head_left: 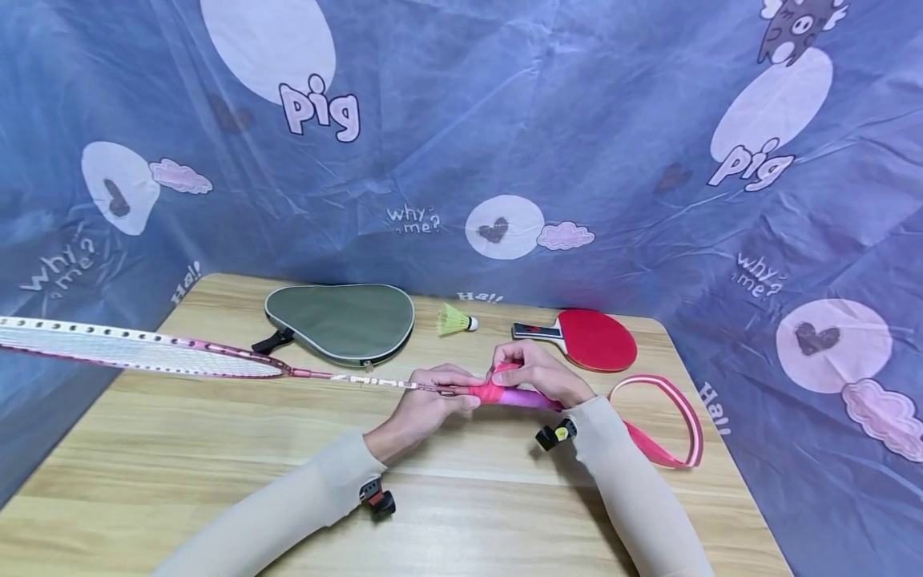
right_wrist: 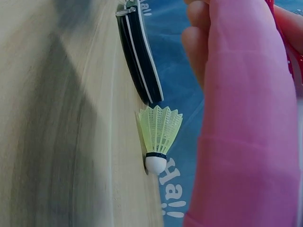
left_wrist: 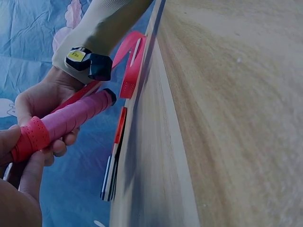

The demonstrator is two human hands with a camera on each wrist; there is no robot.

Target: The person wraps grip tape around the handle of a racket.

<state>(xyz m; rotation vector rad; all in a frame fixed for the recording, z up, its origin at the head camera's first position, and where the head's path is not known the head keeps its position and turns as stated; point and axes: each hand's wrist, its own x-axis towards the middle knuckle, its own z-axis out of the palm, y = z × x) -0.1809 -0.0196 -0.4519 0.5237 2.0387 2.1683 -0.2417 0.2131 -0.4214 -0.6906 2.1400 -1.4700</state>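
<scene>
A badminton racket (head_left: 371,381) is held up over the table, its strung head pointing left. My left hand (head_left: 425,405) grips it where the shaft meets the handle. The handle has a pink-purple wrap (left_wrist: 75,115), which fills much of the right wrist view. Around the handle's upper end goes red perforated grip tape (left_wrist: 31,139). My right hand (head_left: 534,373) pinches this tape close to the left fingers. From there the loose tape trails under the right forearm and curls in a loop on the table's right side. Part of the tape is hidden behind the right hand and sleeve.
Along the back of the wooden table (head_left: 461,513) lie a green zipped paddle case (head_left: 346,320), a yellow shuttlecock (head_left: 454,320) and a red table tennis paddle (head_left: 597,339). Blue printed cloth (head_left: 433,160) hangs behind and at both sides.
</scene>
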